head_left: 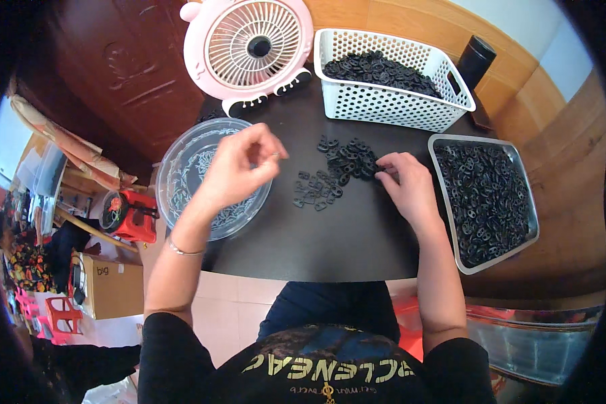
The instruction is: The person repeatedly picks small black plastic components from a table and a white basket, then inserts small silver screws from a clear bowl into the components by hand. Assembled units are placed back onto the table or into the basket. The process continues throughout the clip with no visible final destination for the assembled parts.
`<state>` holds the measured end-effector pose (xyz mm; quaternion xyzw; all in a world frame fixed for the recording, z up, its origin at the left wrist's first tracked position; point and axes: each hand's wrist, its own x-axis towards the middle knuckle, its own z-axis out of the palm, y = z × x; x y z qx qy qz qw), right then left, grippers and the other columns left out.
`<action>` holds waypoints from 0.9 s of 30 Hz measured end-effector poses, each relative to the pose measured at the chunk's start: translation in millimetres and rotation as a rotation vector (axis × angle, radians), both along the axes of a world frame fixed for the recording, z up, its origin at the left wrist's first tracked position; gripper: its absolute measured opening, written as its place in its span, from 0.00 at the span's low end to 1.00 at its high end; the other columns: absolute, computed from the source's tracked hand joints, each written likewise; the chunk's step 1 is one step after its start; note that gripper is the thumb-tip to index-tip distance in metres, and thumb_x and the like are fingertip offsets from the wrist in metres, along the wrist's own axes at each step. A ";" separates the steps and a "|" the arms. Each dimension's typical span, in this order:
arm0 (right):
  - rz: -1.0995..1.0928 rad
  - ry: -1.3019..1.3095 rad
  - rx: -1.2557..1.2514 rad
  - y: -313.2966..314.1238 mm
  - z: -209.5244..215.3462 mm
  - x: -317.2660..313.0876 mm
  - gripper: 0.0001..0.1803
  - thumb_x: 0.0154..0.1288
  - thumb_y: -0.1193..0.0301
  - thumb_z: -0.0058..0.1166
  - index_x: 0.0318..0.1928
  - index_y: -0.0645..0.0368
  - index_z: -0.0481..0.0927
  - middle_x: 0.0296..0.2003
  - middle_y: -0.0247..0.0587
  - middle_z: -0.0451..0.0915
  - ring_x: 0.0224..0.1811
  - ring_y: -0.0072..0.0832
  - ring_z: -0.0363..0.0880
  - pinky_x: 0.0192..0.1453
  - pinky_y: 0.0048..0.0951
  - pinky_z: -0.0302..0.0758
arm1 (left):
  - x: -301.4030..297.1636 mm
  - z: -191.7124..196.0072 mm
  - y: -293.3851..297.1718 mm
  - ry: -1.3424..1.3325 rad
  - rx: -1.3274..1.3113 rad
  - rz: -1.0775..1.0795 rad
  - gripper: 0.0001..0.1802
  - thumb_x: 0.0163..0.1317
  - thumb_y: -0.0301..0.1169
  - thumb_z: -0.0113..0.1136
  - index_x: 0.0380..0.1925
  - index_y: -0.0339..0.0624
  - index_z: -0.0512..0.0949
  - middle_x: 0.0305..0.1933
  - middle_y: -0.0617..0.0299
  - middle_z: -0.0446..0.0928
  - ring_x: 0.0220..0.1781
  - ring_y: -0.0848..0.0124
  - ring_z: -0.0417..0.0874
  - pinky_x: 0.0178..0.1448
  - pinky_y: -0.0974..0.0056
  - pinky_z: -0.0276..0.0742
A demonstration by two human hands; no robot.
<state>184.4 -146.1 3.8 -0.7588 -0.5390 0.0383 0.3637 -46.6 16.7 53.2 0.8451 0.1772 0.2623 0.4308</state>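
Note:
My left hand (246, 165) is raised over the right part of a round clear tub (165, 185) of small silvery pin-like pieces (198, 176). Its thumb and forefinger are pinched together; whatever they hold is too small to name. At the right edge of a heap of small black plastic buckles (350, 160), my right hand (407, 182) has its thumb and fingertips closed around a black buckle, mostly hidden by the fingers. Left of that heap lies a looser group of buckles (316, 188), flat on the dark table (303, 249).
A white perforated basket (390, 104) of black pieces stands at the back, beside a black cylinder (477, 60). To the right is a grey-rimmed tray (461, 259) full of black buckles. A pink fan (198, 60) stands behind the tub. Beyond the table's left side are a cardboard box (114, 286) and a person (30, 259).

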 end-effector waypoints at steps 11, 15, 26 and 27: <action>0.161 0.072 -0.100 24.9 10.7 -3.0 0.11 0.48 0.77 0.58 0.35 0.60 0.76 0.30 0.44 0.77 0.34 0.37 0.78 0.39 0.32 0.74 | 56.2 -17.8 -27.1 -0.221 -0.519 -0.144 0.05 0.52 0.18 0.57 0.26 0.36 0.71 0.30 0.60 0.77 0.30 0.82 0.75 0.33 0.77 0.72; 0.080 0.133 0.061 23.0 5.9 0.3 0.09 0.50 0.77 0.57 0.35 0.60 0.77 0.30 0.45 0.78 0.32 0.34 0.79 0.37 0.29 0.75 | 52.5 -29.9 -28.4 -0.188 -0.540 -0.078 0.05 0.54 0.21 0.57 0.32 0.34 0.74 0.32 0.61 0.78 0.31 0.81 0.76 0.35 0.77 0.72; 0.163 -0.048 -0.173 -3.5 7.4 -4.4 0.06 0.47 0.77 0.56 0.30 0.60 0.76 0.26 0.41 0.76 0.30 0.36 0.77 0.37 0.34 0.73 | 52.4 -37.5 -31.2 -0.157 -0.542 -0.092 0.07 0.57 0.23 0.55 0.35 0.35 0.76 0.33 0.61 0.78 0.32 0.81 0.76 0.35 0.76 0.71; 0.168 -0.080 -0.189 -2.9 7.9 -3.9 0.06 0.47 0.77 0.57 0.30 0.59 0.76 0.26 0.41 0.76 0.31 0.36 0.77 0.37 0.35 0.73 | 53.0 -37.9 -31.6 -0.167 -0.571 -0.090 0.07 0.56 0.23 0.55 0.35 0.35 0.75 0.33 0.61 0.78 0.33 0.80 0.76 0.36 0.76 0.71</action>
